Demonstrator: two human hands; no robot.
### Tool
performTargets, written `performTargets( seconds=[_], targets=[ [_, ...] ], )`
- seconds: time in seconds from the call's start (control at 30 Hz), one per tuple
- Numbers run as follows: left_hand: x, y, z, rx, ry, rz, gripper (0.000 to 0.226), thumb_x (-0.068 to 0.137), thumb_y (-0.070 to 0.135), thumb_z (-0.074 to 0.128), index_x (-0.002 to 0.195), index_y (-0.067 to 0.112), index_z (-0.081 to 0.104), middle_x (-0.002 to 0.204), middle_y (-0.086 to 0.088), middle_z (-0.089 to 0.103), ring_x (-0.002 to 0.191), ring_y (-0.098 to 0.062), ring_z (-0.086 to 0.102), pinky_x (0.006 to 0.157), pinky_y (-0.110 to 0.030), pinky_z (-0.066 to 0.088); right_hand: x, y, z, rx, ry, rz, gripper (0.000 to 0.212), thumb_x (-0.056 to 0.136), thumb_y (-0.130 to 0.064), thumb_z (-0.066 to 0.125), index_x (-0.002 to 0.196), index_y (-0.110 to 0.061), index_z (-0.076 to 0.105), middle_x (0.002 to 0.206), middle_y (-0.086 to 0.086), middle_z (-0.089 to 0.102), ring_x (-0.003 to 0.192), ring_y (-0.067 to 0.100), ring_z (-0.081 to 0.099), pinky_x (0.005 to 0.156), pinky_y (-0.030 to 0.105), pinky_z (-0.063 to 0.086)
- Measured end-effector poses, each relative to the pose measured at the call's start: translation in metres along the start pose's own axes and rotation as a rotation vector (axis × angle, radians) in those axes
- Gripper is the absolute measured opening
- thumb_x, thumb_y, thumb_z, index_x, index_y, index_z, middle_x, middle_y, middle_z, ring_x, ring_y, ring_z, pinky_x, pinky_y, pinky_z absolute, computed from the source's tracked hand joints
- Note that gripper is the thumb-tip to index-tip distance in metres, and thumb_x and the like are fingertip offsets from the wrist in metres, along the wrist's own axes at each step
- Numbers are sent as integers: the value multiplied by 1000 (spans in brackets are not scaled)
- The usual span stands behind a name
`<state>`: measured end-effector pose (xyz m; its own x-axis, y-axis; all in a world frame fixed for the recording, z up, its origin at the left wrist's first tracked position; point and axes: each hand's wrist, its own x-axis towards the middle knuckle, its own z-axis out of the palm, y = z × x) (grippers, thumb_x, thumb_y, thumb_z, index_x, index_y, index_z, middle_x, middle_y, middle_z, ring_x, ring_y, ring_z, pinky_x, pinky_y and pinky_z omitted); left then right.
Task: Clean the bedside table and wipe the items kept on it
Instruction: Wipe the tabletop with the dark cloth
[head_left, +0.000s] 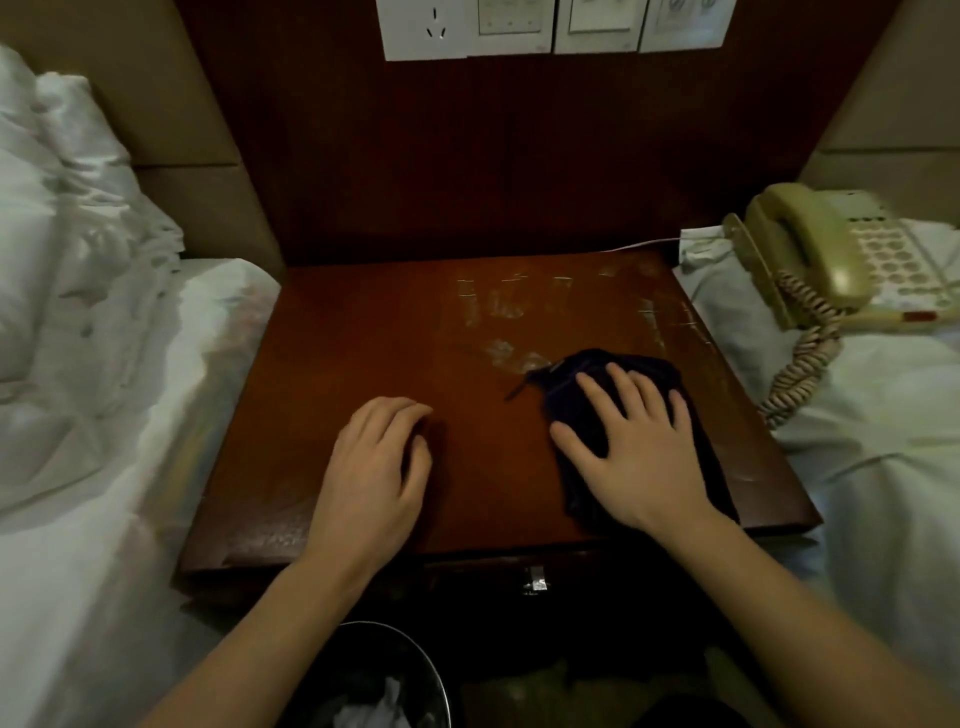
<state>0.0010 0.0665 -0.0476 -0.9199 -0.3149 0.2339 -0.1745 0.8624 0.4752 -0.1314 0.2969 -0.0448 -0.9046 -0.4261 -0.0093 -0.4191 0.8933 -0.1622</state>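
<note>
— On the tabletop (363, 353), right of centre: cloth (582, 415), dark, bunched, pinned under the right hand (631, 441). Pale smears (498, 322) just beyond it, toward the back edge.

— Best way to work those?

— Probably flat, even pressure. Overlapping passes from the back edge toward the front, so as not to drag grime over wiped wood. Worth unfolding the cloth first; bunched like that, covers little per stroke.

— Right hand, how placed?

— Spread wide, fingers straight and apart, palm down on the cloth. Pressing, not clutching.

— And the left hand (374, 467)?

— Bare, resting on the wood left of centre, well apart from the cloth. Fingers loosely curled at the tips, holding nothing. Looks like a brace while the other wipes.

— Items to wipe?

— None on the tabletop. Phone (810, 249) off to the right, lying on the bed (883, 441), coiled cord (802, 364) trailing down beside the table's edge. Likely set aside, to be wiped and put back later.

— Anything to mind?

— Thin wire (649, 243) running from the phone along the back; easy to snag on a far stroke. Bin (384, 675) below the front edge, handy for crumbs swept forward. Another bed (78, 364) with rumpled white sheets on the left, tight against the table.
</note>
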Motion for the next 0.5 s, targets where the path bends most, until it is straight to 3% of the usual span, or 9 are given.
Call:
performTargets(
  seconds=[0.13, 0.27, 0.37, 0.5],
  targets=[
    [1, 5, 2, 29, -18, 1, 36, 106, 23, 47, 140, 16, 57, 140, 1, 56, 140, -19, 43, 118, -42, 36, -13, -40, 6, 22, -29, 31, 78, 90, -76, 11, 157, -37, 0, 166, 2, -7, 151, 27, -11, 119, 56, -9],
    [1, 4, -3, 14, -29, -13, 34, 105, 23, 48, 136, 15, 60, 135, 1, 57, 135, -18, 46, 114, -42, 41, -26, -79, 13, 72, -54, -102, 77, 90, -76, 9, 157, -37, -2, 166, 3, -12, 151, 28, -15, 116, 58, -14],
    [-1, 4, -5, 6, -11, -3, 29, 104, 17, 52, 130, 14, 64, 130, 1, 58, 130, -16, 46, 108, -34, 39, -21, -47, 7, 77, -45, -147, 76, 89, -78, 11, 156, -42, 5, 166, -4, -5, 152, 21, -10, 120, 53, -11],
    [-2, 3, -2, 9, 13, 11, 26, 102, 12, 55, 125, 13, 67, 124, 1, 60, 126, -15, 48, 104, -31, 37, -6, 37, -4, 11, 19, 14, 83, 82, -84, 6, 155, -44, 13, 166, -6, 5, 152, 19, -1, 122, 49, -3]
  ],
)
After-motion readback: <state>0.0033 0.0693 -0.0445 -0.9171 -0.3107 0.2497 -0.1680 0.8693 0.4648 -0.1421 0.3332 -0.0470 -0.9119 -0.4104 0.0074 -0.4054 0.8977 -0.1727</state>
